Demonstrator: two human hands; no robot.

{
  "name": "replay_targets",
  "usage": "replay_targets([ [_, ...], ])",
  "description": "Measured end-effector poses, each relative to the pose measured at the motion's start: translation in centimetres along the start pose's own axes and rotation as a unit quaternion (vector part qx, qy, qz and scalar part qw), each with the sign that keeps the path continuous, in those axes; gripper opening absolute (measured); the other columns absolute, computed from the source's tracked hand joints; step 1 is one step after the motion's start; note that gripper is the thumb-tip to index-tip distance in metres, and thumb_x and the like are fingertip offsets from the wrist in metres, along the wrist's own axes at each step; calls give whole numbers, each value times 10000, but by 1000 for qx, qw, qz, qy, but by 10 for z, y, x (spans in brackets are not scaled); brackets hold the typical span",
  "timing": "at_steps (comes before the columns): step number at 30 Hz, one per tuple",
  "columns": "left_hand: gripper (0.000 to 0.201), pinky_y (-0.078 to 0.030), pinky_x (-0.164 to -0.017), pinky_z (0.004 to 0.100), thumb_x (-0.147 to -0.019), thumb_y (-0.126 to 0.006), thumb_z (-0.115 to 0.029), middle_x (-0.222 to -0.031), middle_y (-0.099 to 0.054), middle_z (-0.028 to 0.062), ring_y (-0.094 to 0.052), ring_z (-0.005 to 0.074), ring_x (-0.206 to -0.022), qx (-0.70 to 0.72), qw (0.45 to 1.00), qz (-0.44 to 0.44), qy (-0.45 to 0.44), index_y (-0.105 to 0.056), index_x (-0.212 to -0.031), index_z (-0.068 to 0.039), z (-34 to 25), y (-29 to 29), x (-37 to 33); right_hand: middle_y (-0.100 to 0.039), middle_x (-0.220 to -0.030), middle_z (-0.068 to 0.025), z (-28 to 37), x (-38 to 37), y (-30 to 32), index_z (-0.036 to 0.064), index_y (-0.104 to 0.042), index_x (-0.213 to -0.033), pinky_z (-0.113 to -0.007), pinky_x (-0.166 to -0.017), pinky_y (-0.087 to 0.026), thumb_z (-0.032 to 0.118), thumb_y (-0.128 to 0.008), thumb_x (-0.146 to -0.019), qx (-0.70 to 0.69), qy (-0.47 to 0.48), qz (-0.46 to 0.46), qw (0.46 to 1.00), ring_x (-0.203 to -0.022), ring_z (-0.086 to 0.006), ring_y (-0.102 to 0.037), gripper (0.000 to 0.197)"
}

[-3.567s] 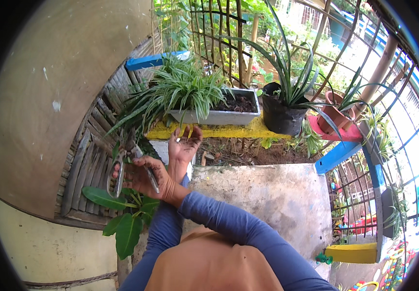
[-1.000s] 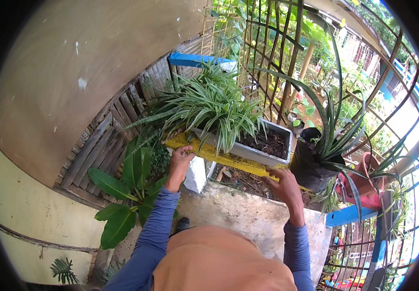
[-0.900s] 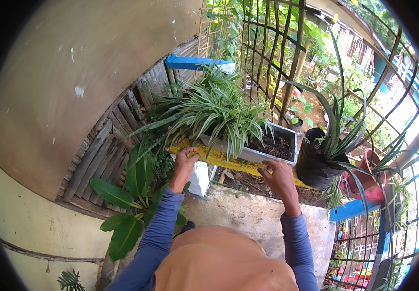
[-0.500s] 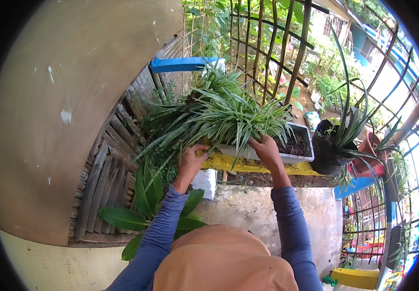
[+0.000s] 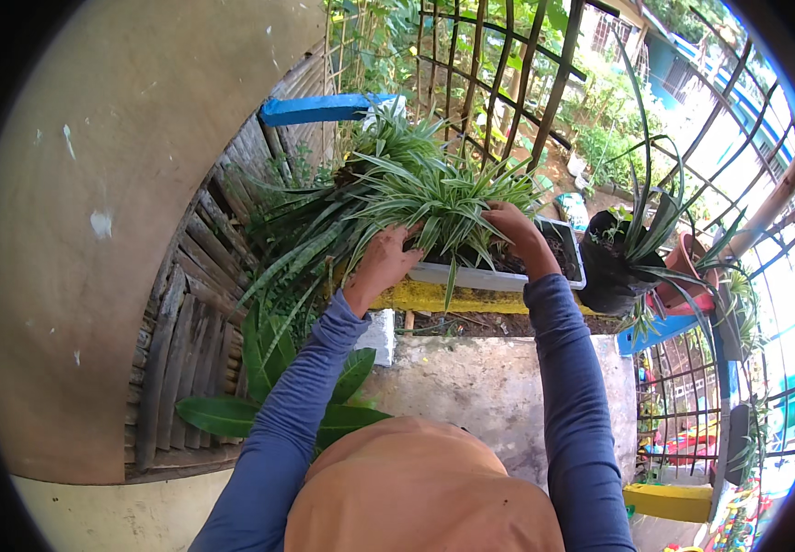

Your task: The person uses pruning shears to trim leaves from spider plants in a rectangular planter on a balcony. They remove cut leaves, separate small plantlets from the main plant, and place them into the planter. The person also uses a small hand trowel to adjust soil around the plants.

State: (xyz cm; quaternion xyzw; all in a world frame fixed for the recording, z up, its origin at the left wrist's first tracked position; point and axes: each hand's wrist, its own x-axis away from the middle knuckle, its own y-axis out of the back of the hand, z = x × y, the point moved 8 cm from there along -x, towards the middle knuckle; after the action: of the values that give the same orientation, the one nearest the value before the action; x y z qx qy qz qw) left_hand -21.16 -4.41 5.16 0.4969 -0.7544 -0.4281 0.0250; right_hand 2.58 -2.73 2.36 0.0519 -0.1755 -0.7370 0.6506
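Note:
A spider plant (image 5: 443, 198) with green leaves edged in white spreads over a long white planter box (image 5: 471, 276) with dark soil. At the left front side of the clump, my left hand (image 5: 386, 264) is curled around leaves, its fingertips partly hidden among them. On the right side, my right hand (image 5: 519, 235) closes on leaves above the soil, fingers bent inward and partly covered. The planter rests on a yellow painted ledge (image 5: 443, 297).
A black pot (image 5: 607, 267) with a long-leaved plant stands right of the planter, beside a reddish pot (image 5: 687, 267). Behind rises a bamboo lattice (image 5: 499, 83). Broad-leaved greenery (image 5: 223, 416) grows at lower left, near a slatted wooden wall (image 5: 186, 350).
Both hands have moved up and inward from the planter's front edge into the leaves. The view has shifted slightly, and more of the planter's front edge shows.

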Motion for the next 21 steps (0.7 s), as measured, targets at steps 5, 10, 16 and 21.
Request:
replay_targets([
  [5, 429, -479, -787, 416, -789, -686, -290, -985, -650, 204, -613, 371, -906, -10, 998, 59, 17, -617, -1138, -50, -1, -9, -49, -547, -664, -32, -4, -7, 8, 5, -617, -829, -314, -513, -426, 199, -581, -770, 19, 3, 28, 999, -567, -129, -489, 205],
  [10, 429, -490, -767, 390, -784, -692, -315, -991, -656, 192, -634, 306, -886, -64, 984, 153, 61, -633, -1114, -49, 3, 2, -67, -665, -818, -66, 18, 23, 17, 37, -659, -1074, -257, -561, -464, 204, -591, -819, 65, 1, 67, 996, -620, -132, -565, 312],
  [16, 479, -490, -577, 280, -814, -680, -236, -943, -654, 41, -595, 118, -730, 27, 944, 282, 171, -580, -1270, -132, -5, 65, -28, -705, -848, -116, 32, 84, 105, -1, -670, -1049, -253, -662, -537, 102, -619, -841, 165, -33, 50, 984, -775, -150, -680, 238],
  [21, 481, -488, -702, 283, -815, -695, -244, -954, -635, 55, -586, 130, -809, -123, 970, 172, 119, -581, -1258, -95, -42, 120, -27, -696, -838, -145, 18, 63, 167, 97, -733, -893, -360, -792, -517, 122, -611, -731, 407, 0, -228, 884, -839, -313, -673, 204],
])
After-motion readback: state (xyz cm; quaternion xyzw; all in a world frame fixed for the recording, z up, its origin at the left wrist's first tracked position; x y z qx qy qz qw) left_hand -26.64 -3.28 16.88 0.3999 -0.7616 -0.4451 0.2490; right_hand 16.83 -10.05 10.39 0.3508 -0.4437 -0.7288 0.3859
